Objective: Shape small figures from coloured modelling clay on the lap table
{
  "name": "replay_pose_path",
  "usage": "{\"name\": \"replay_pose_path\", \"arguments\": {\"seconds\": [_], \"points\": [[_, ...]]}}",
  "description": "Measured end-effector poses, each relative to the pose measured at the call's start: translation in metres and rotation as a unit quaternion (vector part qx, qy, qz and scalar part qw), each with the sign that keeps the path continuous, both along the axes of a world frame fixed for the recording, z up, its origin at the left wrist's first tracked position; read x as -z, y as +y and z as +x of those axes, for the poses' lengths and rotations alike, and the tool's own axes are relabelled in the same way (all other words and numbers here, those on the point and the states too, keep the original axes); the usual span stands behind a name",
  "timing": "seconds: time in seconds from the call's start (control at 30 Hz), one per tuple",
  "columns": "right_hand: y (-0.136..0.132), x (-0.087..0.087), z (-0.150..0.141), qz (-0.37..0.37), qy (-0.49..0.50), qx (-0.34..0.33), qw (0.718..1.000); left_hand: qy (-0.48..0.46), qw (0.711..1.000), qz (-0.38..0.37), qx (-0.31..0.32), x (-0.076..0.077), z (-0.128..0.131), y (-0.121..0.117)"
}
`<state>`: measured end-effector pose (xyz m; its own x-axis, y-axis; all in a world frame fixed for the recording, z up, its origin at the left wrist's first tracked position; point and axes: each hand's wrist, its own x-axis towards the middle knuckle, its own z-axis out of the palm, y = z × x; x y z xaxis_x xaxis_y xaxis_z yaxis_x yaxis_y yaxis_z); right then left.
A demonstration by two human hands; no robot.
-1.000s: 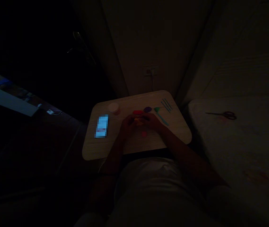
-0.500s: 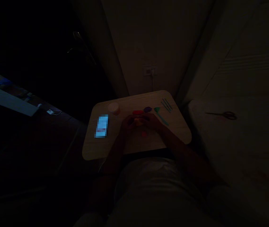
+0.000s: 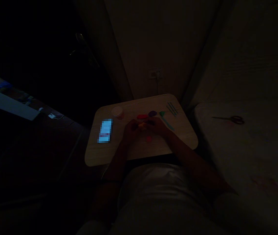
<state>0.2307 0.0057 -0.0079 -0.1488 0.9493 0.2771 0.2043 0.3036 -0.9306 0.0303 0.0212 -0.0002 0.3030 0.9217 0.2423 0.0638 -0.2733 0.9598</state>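
In dim light, my left hand [image 3: 130, 130] and my right hand [image 3: 157, 125] meet over a small table [image 3: 114, 153]. Between their bent fingers is a small piece of orange modelling clay [image 3: 142, 126], gripped from both sides. Just beyond the fingers lies a red clay lump [image 3: 142, 116], with a purple lump [image 3: 153, 113] to its right. A flat pinkish-red piece [image 3: 149, 139] rests on the table on the near side of my hands. Right of my right hand is a teal tool [image 3: 168, 123] with a green piece [image 3: 162, 113] at its far end.
A lit phone [image 3: 105, 131] lies at the table's left, with a pale lidded tub [image 3: 118, 112] behind it. Several thin teal sticks [image 3: 172, 109] are at the far right corner. Scissors [image 3: 236, 119] lie on a pale bed-like surface [image 3: 226, 147]. A wall socket [image 3: 154, 73] is behind the table.
My fingers have shifted slightly around the orange clay, and more of it shows between them. The other things on the table have stayed in place.
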Motion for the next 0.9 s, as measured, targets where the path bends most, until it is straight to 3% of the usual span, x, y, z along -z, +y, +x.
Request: {"name": "replay_pose_path", "arguments": {"seconds": [0.4, 0.67, 0.9], "points": [[0.0002, 0.0022, 0.0004, 0.012, -0.009, 0.024, 1.0, 0.006, 0.999, 0.019, 0.034, 0.004, 0.0014, 0.0014], [0.0053, 0.01, -0.0012, -0.034, 0.122, -0.013, 0.992, 0.024, 1.0, 0.013, -0.008, 0.0028, -0.001, 0.0026], [0.0056, 0.0068, 0.0004, -0.007, 0.105, -0.037, 0.994, 0.024, 0.999, 0.014, -0.025, 0.0024, -0.0027, 0.0046]]}}
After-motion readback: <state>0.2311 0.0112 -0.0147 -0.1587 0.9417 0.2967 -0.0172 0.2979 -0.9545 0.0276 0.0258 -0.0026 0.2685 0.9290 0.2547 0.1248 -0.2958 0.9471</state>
